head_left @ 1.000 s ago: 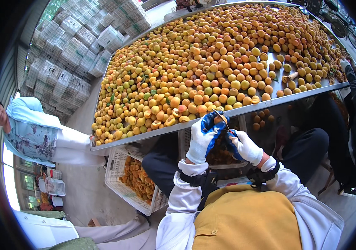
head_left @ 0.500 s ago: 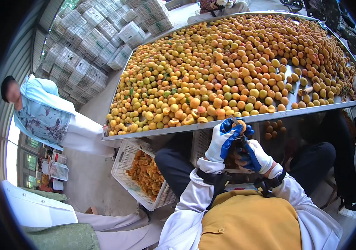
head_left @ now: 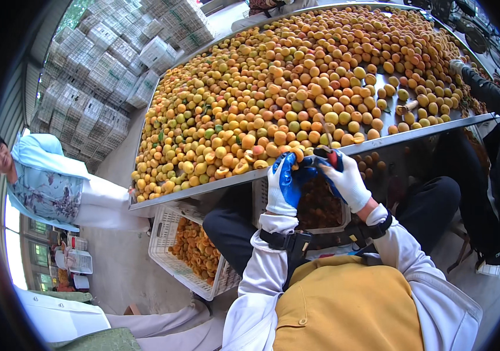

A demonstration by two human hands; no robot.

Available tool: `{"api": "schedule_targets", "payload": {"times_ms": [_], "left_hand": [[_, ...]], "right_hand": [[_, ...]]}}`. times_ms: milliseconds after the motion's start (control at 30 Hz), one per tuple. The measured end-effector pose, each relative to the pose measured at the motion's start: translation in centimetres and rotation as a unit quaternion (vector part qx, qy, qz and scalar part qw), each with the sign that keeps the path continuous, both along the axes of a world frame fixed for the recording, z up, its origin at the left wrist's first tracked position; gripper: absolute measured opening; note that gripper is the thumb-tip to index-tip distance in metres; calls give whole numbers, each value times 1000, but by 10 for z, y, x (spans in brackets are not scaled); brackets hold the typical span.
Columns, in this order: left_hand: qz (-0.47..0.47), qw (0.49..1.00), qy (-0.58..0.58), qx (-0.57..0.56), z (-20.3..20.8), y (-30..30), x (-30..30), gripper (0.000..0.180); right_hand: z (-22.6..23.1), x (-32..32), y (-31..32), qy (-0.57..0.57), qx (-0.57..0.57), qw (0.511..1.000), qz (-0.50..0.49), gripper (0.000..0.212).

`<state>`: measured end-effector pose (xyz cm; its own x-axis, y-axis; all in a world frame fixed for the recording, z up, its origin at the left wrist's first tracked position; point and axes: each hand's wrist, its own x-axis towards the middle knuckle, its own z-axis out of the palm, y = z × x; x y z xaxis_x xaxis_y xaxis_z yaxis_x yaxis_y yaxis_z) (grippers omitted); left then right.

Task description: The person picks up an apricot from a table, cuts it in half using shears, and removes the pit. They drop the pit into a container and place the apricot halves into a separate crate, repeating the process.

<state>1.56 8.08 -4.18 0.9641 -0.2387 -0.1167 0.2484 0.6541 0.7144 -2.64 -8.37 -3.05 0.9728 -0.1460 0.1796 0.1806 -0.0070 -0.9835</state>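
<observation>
My left hand point(head_left: 284, 186), in a white glove with blue coated fingers, is closed on an apricot point(head_left: 297, 154) at the front edge of the metal table point(head_left: 244, 178). Beside it, my right hand point(head_left: 348, 180), gloved the same way, grips a small knife point(head_left: 332, 158) with a red and black handle. Its slim blade points up and away over the table. The fingers partly hide both the apricot and the knife. Whole apricots point(head_left: 273, 88) cover most of the tabletop, and a few cut halves lie near its front edge.
A white crate point(head_left: 162, 248) of apricot halves stands left of my knees; another crate point(head_left: 343, 225) with halves sits below my hands. A person point(head_left: 51, 175) stands at left. A co-worker's dark sleeve point(head_left: 487, 82) reaches over the right end. Stacked crates point(head_left: 86, 88) fill the back left.
My hands have moved apart and to the left. The apricot has gone with my left hand, and the knife now points upward in my right. At right, the co-worker's arm reaches farther over the table.
</observation>
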Motion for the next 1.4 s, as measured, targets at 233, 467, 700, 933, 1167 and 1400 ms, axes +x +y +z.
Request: {"api": "schedule_targets", "payload": {"times_ms": [233,467,700,933,1167,1400], "left_hand": [[-39,990,-65,117,16,13,-2,28],[-30,998,-27,39,20,36,9,36],[138,891,-96,422,39,92,61,40],[-31,998,29,50,26,71,15,65],[119,986,22,-111,23,171,-13,35],[357,674,-42,645,53,277,-41,27]], "right_hand": [[-4,37,11,-7,-106,994,-7,25],[11,47,25,30,-79,996,10,27],[21,58,29,111,36,993,-30,27],[20,54,63,-69,-101,993,6,24],[44,40,81,-63,-228,964,122,31],[33,1,25,-20,-176,980,93,31]]}}
